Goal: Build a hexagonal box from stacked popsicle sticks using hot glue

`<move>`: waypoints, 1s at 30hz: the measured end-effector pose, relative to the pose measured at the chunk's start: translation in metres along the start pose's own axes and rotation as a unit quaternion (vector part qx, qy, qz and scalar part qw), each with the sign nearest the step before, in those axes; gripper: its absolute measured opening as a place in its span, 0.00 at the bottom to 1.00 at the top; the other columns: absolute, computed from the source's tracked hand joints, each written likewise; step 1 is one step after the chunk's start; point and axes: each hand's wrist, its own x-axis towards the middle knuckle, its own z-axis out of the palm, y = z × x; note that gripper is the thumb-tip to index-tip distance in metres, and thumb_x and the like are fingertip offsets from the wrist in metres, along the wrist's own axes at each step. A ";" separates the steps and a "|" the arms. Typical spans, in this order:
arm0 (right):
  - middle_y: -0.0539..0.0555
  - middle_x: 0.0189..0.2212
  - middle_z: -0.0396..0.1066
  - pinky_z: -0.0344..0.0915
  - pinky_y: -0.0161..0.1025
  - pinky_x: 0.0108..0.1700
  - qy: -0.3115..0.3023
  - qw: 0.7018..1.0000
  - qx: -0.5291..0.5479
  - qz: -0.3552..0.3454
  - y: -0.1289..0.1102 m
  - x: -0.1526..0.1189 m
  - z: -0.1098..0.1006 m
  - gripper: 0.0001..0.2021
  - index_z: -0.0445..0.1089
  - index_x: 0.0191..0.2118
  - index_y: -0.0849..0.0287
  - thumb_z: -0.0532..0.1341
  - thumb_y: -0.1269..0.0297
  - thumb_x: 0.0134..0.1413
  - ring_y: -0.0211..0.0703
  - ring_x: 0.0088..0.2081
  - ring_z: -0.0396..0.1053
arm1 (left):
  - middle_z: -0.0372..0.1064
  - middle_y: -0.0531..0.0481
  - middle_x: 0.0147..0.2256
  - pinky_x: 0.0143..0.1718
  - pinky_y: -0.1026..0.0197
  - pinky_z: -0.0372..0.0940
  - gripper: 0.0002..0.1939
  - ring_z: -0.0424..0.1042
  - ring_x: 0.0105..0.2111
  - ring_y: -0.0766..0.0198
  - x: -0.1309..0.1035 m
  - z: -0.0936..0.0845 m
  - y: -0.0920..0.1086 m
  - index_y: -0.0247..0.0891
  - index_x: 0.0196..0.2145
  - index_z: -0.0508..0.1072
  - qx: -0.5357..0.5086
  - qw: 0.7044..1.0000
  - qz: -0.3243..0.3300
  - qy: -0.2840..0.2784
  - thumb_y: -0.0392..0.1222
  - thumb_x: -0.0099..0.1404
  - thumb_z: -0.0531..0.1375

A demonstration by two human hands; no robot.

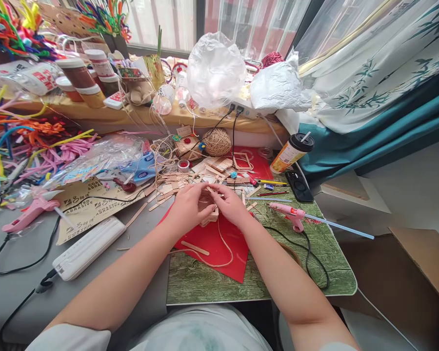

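A small box of stacked wooden craft sticks (209, 220) stands on a red sheet (231, 247) right in front of me. My left hand (187, 207) is curved round its left side, with the thumb reaching across the near side. From the right, my right hand (229, 204) closes on the box's upper edge, fingertips almost meeting those of the left hand. Both hands hide much of the upper sticks. One loose craft stick (195, 247) lies on the red sheet, beside a strand of twine (227, 261).
A pink glue gun (288, 213) lies at right, another (31, 214) at left near a white power strip (89, 247). Behind the box are scattered sticks and a twine ball (217, 141). A drink cup (291, 152) and black phone (299, 186) stand at the right edge.
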 end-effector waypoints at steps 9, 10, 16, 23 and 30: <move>0.60 0.69 0.68 0.59 0.58 0.73 -0.052 0.959 -0.198 -0.198 -0.001 -0.002 -0.012 0.23 0.68 0.70 0.51 0.56 0.60 0.74 0.53 0.71 0.64 | 0.73 0.39 0.61 0.63 0.42 0.69 0.38 0.73 0.61 0.45 -0.003 0.004 -0.006 0.41 0.68 0.61 -0.024 0.999 0.006 0.029 0.50 0.65 0.69; 0.60 0.71 0.67 0.60 0.58 0.74 -0.066 0.955 -0.205 -0.202 -0.001 -0.001 -0.012 0.23 0.67 0.71 0.51 0.55 0.61 0.75 0.53 0.71 0.63 | 0.73 0.39 0.61 0.64 0.41 0.68 0.39 0.73 0.61 0.46 -0.003 0.005 -0.007 0.41 0.68 0.61 -0.027 0.999 0.008 0.033 0.50 0.64 0.69; 0.61 0.72 0.63 0.60 0.59 0.73 -0.084 0.943 -0.258 -0.192 -0.007 -0.001 -0.010 0.28 0.59 0.76 0.51 0.54 0.65 0.74 0.55 0.71 0.62 | 0.71 0.40 0.62 0.73 0.35 0.55 0.43 0.72 0.63 0.46 -0.005 0.007 -0.012 0.43 0.69 0.58 -0.057 0.997 0.007 0.055 0.46 0.60 0.71; 0.63 0.69 0.63 0.60 0.59 0.73 -0.120 0.930 -0.311 -0.155 -0.022 0.005 -0.009 0.27 0.61 0.74 0.54 0.55 0.65 0.73 0.57 0.69 0.62 | 0.64 0.39 0.65 0.69 0.42 0.64 0.42 0.67 0.67 0.46 -0.003 0.002 -0.019 0.45 0.68 0.59 -0.121 0.992 -0.003 0.038 0.48 0.61 0.71; 0.66 0.70 0.60 0.59 0.58 0.73 -0.125 0.930 -0.325 -0.118 -0.028 0.005 -0.008 0.27 0.63 0.72 0.59 0.57 0.63 0.72 0.59 0.71 0.60 | 0.58 0.35 0.69 0.72 0.34 0.56 0.51 0.58 0.71 0.38 -0.003 -0.016 -0.024 0.42 0.68 0.60 -0.022 0.998 -0.048 0.017 0.59 0.54 0.76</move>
